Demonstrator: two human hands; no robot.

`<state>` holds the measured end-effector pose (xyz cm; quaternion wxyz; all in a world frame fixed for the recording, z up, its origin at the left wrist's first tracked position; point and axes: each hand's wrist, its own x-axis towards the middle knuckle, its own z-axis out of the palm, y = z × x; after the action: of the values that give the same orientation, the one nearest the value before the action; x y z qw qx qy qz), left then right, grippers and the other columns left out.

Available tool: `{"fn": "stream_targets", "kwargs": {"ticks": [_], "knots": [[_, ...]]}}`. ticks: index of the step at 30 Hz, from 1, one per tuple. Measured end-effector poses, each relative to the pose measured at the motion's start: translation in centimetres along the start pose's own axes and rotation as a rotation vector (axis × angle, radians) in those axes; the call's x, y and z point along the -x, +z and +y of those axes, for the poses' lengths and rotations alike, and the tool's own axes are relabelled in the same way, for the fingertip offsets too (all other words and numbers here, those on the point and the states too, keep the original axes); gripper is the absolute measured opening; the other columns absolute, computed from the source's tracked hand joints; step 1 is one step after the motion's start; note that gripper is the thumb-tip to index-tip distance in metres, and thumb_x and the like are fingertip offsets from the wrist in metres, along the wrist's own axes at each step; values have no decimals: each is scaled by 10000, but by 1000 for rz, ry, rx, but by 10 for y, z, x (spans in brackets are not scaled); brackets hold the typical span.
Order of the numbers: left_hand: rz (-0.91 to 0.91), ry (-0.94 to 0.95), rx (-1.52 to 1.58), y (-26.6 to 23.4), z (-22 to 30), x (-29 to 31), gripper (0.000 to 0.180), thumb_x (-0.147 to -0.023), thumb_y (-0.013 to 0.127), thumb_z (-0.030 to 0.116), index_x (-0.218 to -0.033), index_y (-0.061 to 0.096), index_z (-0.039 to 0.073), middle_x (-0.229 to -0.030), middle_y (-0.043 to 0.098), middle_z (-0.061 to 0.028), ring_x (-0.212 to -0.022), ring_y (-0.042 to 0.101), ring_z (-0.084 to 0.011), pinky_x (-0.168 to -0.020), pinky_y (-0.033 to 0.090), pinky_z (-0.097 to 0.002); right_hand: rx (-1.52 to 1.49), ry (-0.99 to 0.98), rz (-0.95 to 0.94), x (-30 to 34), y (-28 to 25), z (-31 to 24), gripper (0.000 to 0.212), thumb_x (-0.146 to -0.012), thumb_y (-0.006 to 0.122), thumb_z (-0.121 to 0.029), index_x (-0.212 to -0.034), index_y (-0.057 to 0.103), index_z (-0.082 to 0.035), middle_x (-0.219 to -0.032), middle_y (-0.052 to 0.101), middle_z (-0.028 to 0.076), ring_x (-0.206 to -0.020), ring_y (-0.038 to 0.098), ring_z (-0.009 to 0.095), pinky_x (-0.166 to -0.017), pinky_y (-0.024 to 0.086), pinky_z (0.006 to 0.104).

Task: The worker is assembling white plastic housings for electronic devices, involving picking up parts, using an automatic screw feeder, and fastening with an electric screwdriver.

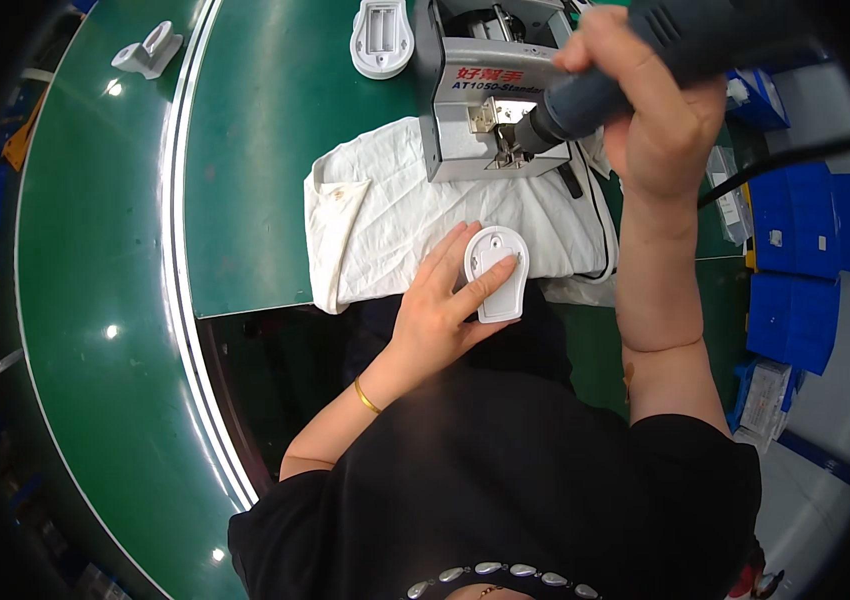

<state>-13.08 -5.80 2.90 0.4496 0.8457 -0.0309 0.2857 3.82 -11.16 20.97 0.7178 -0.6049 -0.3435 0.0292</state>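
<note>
My left hand (pixel 443 290) is closed round a white plastic housing (pixel 501 290) with a rounded top, held at the front edge of the bench over a white cloth (pixel 415 180). Its thumb or finger lies across the face of the housing, near small screw holes. My right hand (pixel 660 120) grips a dark electric screwdriver (pixel 585 105), raised to the right. The driver's tip is at the lit front opening of a grey screw feeder (pixel 490 90); whether a screw sits on it I cannot make out.
Another white housing (pixel 382 40) lies left of the feeder. A white forked part (pixel 148 52) rests on the green conveyor belt (pixel 95 250) beyond a metal rail (pixel 177 200). Blue bins (pixel 795 225) stand at the right, and a black cable (pixel 785 160) runs from the right side.
</note>
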Motion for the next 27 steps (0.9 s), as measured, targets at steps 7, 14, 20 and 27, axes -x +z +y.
{"fn": "stream_targets", "kwargs": {"ticks": [7,14,20,27], "knots": [[-19,-20,-30,-1,-1,5,716,-631,878,193,-1306,638,197,-1384,505,-238,-1271,505,-454,-1005,473,-481,-67,-58,-206,45,-17,-10,495,-925,559,-105,-1367,348,-32,-786,519,57,-686,547,169,-734,467,393],[-5,-21,-2,3,2,4,678,-592,900,144,-1234,682,157,-1405,491,-232,-1271,506,-433,-1009,468,-470,327,-29,-278,71,-23,-24,510,-911,592,-141,-1356,353,-73,-771,518,56,-681,540,162,-726,476,381],[18,-6,-6,3,4,4,682,-634,873,196,-1277,648,175,-1362,516,-239,-1239,528,-460,-998,483,-484,412,-95,-347,71,-27,-18,479,-914,567,-109,-1341,354,-68,-790,539,71,-686,543,163,-733,482,392],[31,-6,10,1,5,3,684,-626,871,188,-1272,646,156,-1345,521,-236,-1236,527,-461,-995,485,-488,170,-29,-309,70,-15,-17,446,-907,551,-62,-1308,355,-67,-790,538,81,-681,545,163,-727,484,398]]}}
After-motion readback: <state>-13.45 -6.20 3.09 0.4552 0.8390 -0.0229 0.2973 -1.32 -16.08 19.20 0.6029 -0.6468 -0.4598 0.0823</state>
